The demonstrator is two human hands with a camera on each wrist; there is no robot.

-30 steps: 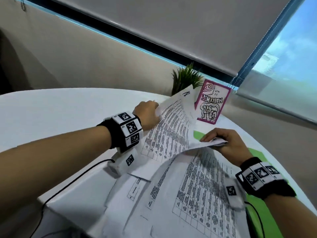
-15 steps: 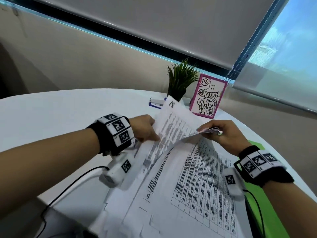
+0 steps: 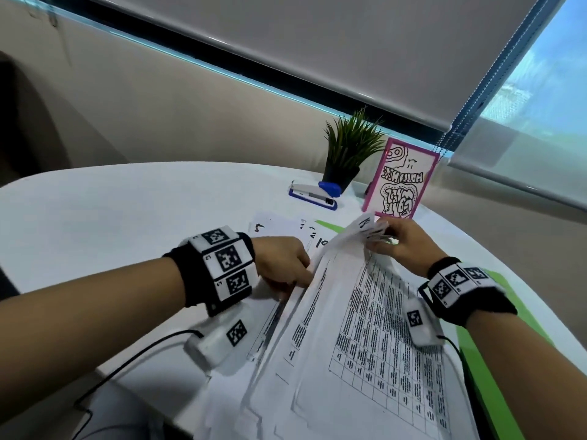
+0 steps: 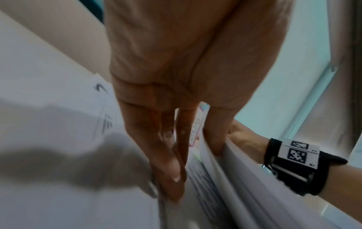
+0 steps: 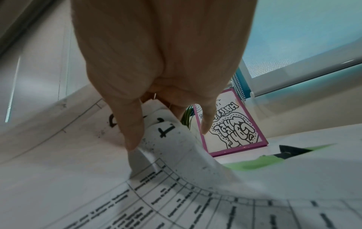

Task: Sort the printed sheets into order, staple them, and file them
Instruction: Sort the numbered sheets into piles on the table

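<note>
A stack of printed sheets (image 3: 365, 328) with tables lies in front of me on the white table (image 3: 127, 211). My left hand (image 3: 301, 274) pinches the stack's left edge between thumb and fingers (image 4: 172, 178). My right hand (image 3: 378, 236) pinches the far corners of several sheets, which curl upward; handwritten page numbers show on those corners (image 5: 164, 128). More numbered sheets (image 3: 279, 227) lie flat beyond my left hand. A blue and white stapler (image 3: 314, 192) sits farther back. A green folder (image 3: 495, 376) lies under the stack at the right.
A small potted plant (image 3: 349, 150) and a pink-framed card (image 3: 400, 182) stand at the table's back by the window. Black cables (image 3: 127, 360) run from my left wrist over the table's near edge.
The sheet my left hand held up has come down onto the stack. My right hand slid to the far corner, and the stapler is now uncovered.
</note>
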